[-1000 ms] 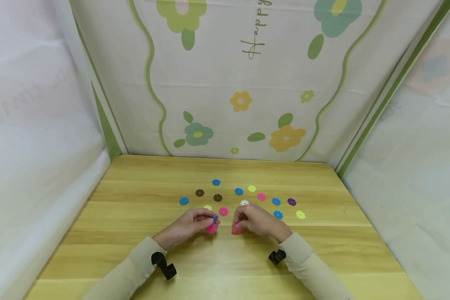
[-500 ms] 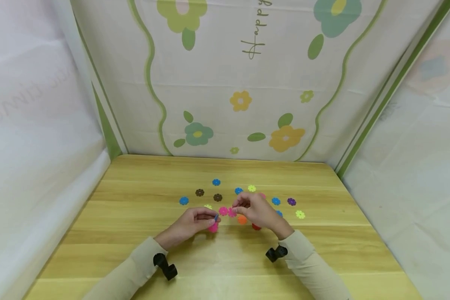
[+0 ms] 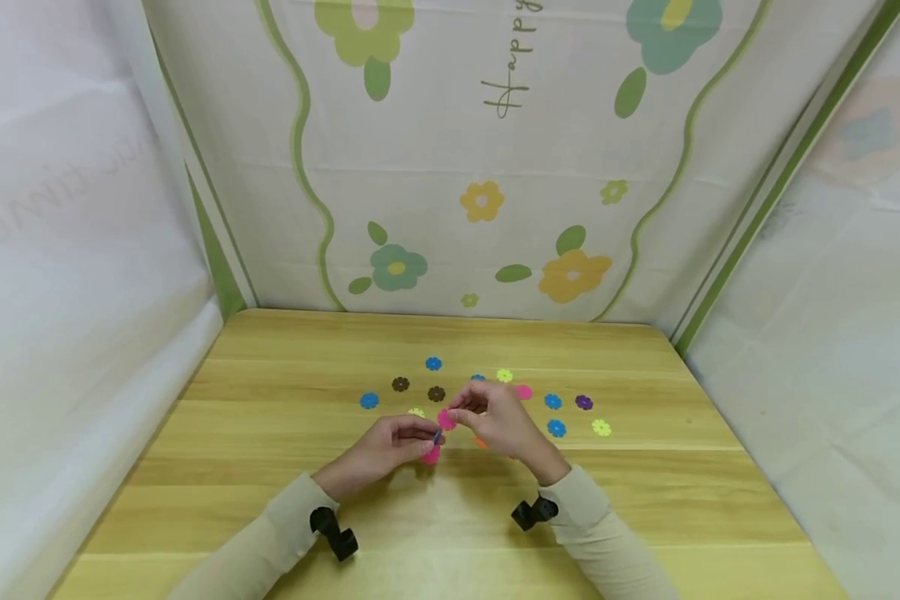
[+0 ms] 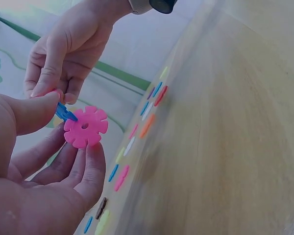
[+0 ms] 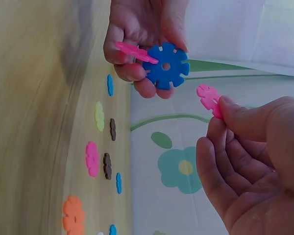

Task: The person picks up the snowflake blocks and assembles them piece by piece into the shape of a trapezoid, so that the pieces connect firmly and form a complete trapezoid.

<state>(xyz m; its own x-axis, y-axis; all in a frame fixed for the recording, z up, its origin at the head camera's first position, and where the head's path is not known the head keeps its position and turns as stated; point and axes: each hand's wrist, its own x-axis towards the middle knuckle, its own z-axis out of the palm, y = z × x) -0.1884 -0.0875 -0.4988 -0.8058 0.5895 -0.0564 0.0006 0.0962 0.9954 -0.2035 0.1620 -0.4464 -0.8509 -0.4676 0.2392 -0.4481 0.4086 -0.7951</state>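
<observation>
My left hand (image 3: 378,454) holds two flower-shaped notched discs, a blue disc (image 5: 175,76) and a pink disc (image 4: 90,134), slotted together at an angle. In the right wrist view the blue one faces the camera, while the pink one is seen nearly edge-on. Between thumb and fingertips, my right hand (image 3: 506,421) pinches a second pink disc (image 5: 206,97). This disc is above the table and close to the blue one; in the right wrist view a gap separates them. In the left wrist view, the fingers largely hide it.
Loose discs lie flat across the wooden table (image 3: 270,467) beyond the hands, among them blue (image 3: 369,401), brown (image 3: 400,384), purple (image 3: 583,402) and yellow (image 3: 602,427) ones. An orange disc (image 5: 73,215) lies beneath the right hand. A patterned cloth (image 3: 435,167) stands behind the table.
My right hand has lifted the second pink disc off the table and carried it up and left towards the left hand. The left hand has barely shifted.
</observation>
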